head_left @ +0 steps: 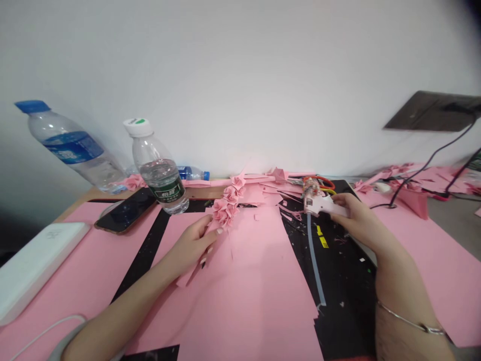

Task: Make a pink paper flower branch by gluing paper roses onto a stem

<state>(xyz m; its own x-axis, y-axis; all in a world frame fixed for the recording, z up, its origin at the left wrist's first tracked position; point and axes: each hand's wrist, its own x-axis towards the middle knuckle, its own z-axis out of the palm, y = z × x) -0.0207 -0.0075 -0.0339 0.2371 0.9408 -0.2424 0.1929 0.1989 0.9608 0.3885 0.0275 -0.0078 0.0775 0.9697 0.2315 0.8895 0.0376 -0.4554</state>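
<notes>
My left hand (195,241) is closed around the stem of a pink paper flower spray (224,212), whose folded blossoms lean away from me above pink paper sheets (259,291). On the right, my right hand (356,220) grips the handle of a pale glue gun (319,204). A long translucent glue stick (314,263) sticks out of the gun's rear end, towards me. The nozzle end points at the wall and is partly lost among clutter. Scissors with red and yellow handles (326,183) lie just behind the gun.
Left of my hands stand a small water bottle (165,175) and a leaning larger bottle (75,145), near a phone (128,210) and a white power bank (41,271). Paper scraps litter the black mat (345,291). Cables (424,170) hang from the wall socket (428,111).
</notes>
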